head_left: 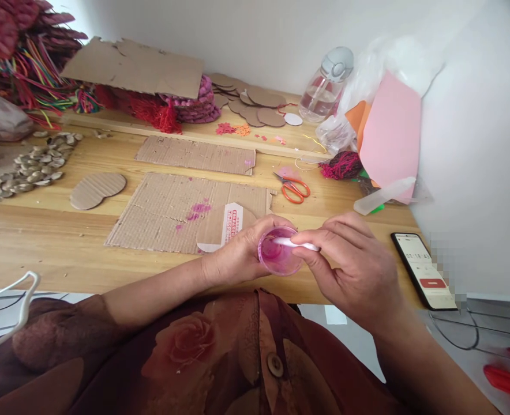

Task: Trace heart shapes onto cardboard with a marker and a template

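Observation:
My left hand (240,253) is wrapped round a small clear cup (278,256) stained pink inside, held over the near edge of the wooden table (42,242). My right hand (352,262) pinches a thin white stick (300,244) whose tip reaches into the cup. Both hands are closed on what they hold. Just behind the cup lies a flat cardboard sheet (172,210) with pink stains and a small cardboard piece with red print (229,225).
Orange scissors (295,188), a ball of dark red yarn (341,165), a white glue bottle (382,196), pink paper (391,135) and a water bottle (324,89) stand at the right. A phone (423,271) lies by the right edge. Pistachio shells (34,164) and cardboard cut-outs (97,190) are at the left.

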Motion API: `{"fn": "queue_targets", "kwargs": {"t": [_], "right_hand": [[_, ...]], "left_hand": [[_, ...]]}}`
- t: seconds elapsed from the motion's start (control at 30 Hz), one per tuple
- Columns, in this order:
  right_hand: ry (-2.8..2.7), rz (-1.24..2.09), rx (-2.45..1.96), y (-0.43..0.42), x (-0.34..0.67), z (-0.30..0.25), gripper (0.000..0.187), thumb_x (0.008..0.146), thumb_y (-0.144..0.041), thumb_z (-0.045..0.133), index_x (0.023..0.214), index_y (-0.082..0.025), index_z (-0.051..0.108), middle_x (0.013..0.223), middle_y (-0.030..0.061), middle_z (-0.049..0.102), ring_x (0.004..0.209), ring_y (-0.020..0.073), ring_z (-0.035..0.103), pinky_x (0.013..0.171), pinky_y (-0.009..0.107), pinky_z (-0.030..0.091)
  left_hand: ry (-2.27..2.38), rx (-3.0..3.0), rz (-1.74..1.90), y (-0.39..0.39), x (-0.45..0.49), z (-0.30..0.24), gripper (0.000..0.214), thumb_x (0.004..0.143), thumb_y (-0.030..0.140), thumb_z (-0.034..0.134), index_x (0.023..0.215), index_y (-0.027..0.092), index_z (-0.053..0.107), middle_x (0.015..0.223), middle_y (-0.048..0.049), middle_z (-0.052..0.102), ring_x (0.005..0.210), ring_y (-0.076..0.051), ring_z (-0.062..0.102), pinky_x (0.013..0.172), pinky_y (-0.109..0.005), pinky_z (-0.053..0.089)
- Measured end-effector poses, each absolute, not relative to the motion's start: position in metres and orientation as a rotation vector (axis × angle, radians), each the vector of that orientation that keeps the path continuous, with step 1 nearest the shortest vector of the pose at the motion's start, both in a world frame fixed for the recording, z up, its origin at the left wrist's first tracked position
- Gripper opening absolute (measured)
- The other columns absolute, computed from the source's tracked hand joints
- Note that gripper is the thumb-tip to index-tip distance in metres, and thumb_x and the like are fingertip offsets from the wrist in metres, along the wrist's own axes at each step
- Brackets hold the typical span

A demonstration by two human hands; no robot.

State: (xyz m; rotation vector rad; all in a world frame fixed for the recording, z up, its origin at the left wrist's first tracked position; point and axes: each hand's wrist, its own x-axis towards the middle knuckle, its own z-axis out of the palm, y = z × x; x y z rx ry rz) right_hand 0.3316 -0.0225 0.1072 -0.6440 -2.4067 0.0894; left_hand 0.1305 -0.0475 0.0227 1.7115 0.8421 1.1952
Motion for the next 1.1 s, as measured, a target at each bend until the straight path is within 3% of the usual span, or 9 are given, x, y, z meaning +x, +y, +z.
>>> {"fn": "queue_targets", "kwargs": {"t": [0.2, 0.67, 1.1], "right_hand": [[-2.422, 0.221, -0.642, -0.0242, 0.3308, 0.1048, 0.010, 0.098, -0.016, 0.065, 0.097, -0.023, 0.072, 0.084, 0.0014, 0.076, 0.076, 0.0178, 0.063, 0.073, 0.035, 0.051], [-2.409, -0.016, -0.688, -0.0218, 0.3327, 0.1015, 0.004, 0.096, -0.015, 0.068, 0.095, -0.019, 0.070, 0.080, 0.0037, 0.073, 0.075, 0.0194, 0.057, 0.076, 0.035, 0.048], [-2.417, 0.017, -0.669, -0.0246, 0.3299, 0.0976, 0.005, 0.096, -0.014, 0.068, 0.095, -0.018, 0.071, 0.080, 0.0032, 0.072, 0.076, 0.0186, 0.057, 0.075, 0.034, 0.048]], "left_hand": [[0.881, 1.730, 1.247, -0.0452, 0.1309, 0.0205, 0.052, 0.082, 0.034, 0.085, 0.124, 0.024, 0.057, 0.123, -0.0067, 0.065, 0.108, -0.020, 0.067, 0.095, -0.036, 0.055], [0.891, 1.761, 1.215, -0.0435, 0.1307, 0.0182, 0.047, 0.087, 0.027, 0.080, 0.127, 0.024, 0.054, 0.125, -0.0085, 0.065, 0.113, -0.022, 0.066, 0.101, -0.040, 0.054], [0.936, 1.720, 1.195, -0.0445, 0.1330, 0.0167, 0.052, 0.085, 0.029, 0.082, 0.126, 0.023, 0.052, 0.125, -0.0080, 0.064, 0.111, -0.022, 0.067, 0.095, -0.038, 0.056]]}}
